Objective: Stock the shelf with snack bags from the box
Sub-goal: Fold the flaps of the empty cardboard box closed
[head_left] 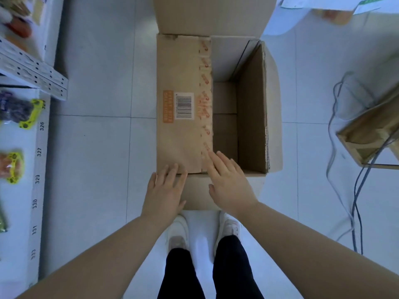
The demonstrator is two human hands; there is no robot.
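A brown cardboard box [252, 117] stands on the tiled floor in front of me. Its left flap [179, 83], with a barcode label, lies folded over the left half; the right half is open and I see only bare cardboard inside. My left hand [165, 193] lies flat with straight fingers on the near edge of that flap. My right hand [228, 182] reaches over the near rim, fingers straight, fingertips touching the taped edge of the flap. On the white shelf [41, 160] at the left lie snack bags, one purple [15, 111] and one orange [10, 167].
A perforated metal shelf upright [34, 70] juts out at the upper left. Grey cables [354, 190] trail across the floor on the right beside a wooden frame [367, 134]. My white shoes [179, 231] stand just behind the box's near flap.
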